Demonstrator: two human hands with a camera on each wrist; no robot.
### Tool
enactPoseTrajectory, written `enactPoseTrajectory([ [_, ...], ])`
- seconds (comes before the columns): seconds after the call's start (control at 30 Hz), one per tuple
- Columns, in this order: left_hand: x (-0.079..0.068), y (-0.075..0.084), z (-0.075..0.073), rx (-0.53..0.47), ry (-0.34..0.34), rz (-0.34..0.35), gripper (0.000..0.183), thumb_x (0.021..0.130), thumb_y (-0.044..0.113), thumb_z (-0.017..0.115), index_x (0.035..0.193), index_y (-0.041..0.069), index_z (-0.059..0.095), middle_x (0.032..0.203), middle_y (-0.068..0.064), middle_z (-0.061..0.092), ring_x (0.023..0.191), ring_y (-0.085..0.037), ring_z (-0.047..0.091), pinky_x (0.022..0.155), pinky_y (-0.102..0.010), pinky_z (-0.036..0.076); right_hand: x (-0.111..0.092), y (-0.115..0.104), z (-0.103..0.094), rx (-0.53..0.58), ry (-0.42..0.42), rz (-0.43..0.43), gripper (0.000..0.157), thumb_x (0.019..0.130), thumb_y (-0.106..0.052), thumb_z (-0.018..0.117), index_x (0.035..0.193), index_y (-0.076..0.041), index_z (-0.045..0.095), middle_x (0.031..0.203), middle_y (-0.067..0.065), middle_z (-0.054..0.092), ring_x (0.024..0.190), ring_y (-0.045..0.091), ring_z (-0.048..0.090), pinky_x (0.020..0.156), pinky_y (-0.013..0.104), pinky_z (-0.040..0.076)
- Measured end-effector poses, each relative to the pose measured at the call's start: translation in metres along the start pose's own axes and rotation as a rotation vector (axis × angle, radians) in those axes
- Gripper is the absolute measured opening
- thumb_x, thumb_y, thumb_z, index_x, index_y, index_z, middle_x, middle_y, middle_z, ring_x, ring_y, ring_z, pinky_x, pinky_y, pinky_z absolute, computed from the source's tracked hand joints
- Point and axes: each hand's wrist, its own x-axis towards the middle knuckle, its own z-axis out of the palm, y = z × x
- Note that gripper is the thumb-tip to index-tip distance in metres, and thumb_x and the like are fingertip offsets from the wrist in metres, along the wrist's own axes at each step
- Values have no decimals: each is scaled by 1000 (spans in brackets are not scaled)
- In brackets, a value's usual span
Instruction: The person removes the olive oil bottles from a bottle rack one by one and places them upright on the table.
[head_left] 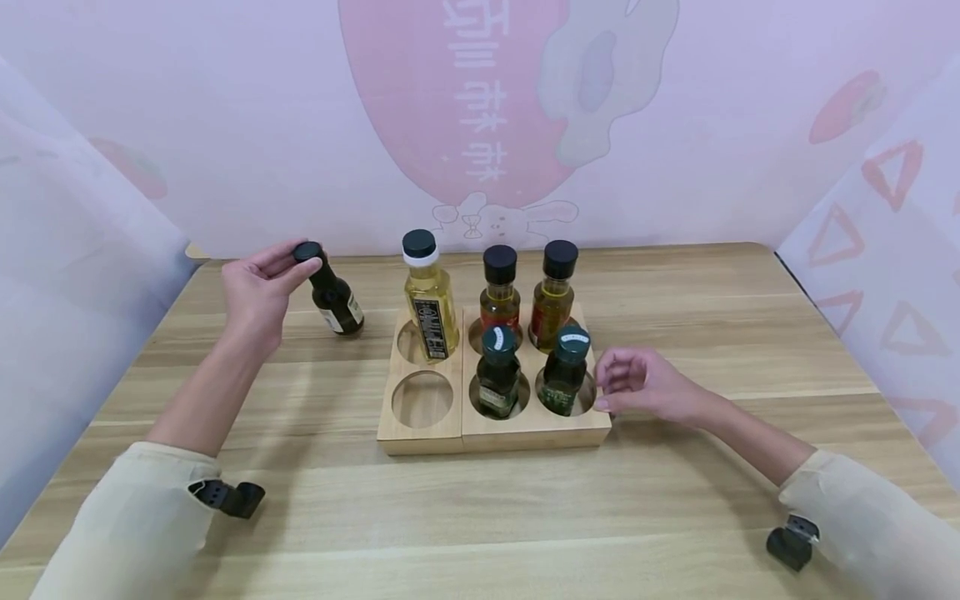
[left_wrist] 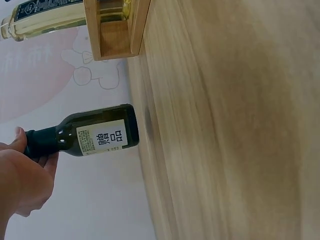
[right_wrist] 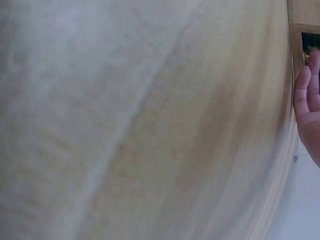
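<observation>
My left hand (head_left: 258,287) grips a small dark glass bottle (head_left: 337,304) by its capped neck, left of the wooden bottle rack (head_left: 425,437). In the left wrist view the bottle (left_wrist: 100,132) has a cream label, and its base is close to the tabletop; whether it touches I cannot tell. At the rack's right side is my right hand (head_left: 648,385), its fingers loosely bent and its thumb by the front corner. The nearest bottle to it is a dark green-capped one (head_left: 562,383). Only part of the right hand (right_wrist: 310,107) shows in the right wrist view, beside the rack.
A tall pale-yellow oil bottle (head_left: 431,308) leans in the rack's back left hole. Two black-capped bottles (head_left: 500,292) fill the other back holes. Another green-capped bottle (head_left: 498,383) stands in the front middle hole. A printed cloth wall (head_left: 285,125) rises behind the wooden table (head_left: 465,525).
</observation>
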Motion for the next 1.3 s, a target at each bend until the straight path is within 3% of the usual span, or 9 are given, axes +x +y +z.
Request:
enactPoseTrajectory([
  [0.2,11,-1,-3,-45,15,-20,27,84,-2,83,107,12,82,90,5,80,87,-4,75,86,-13,57,0,2,0,6,-7,-15,22,85,10,74,98,13,55,88,-1,69,80,11,66,77,26,60],
  [0.4,18,-4,-3,2,57,-17,24,84,-3,82,99,15,82,86,7,79,86,-3,75,85,-14,57,0,2,-1,15,-13,-19,22,85,11,73,98,13,55,87,-1,69,79,11,66,74,25,60],
  [0.8,25,-5,-8,9,89,-51,24,83,-2,84,100,15,82,87,8,79,86,-3,74,85,-14,57,-1,1,-1,-1,-12,6,23,86,8,75,98,12,56,87,0,69,80,12,66,75,27,61],
  [1.3,29,-8,-10,17,82,-71,25,83,0,85,102,15,81,88,9,78,87,-2,74,85,-14,57,-2,-2,1,13,-12,8,22,86,10,74,97,12,55,86,0,70,77,12,66,72,26,60],
])
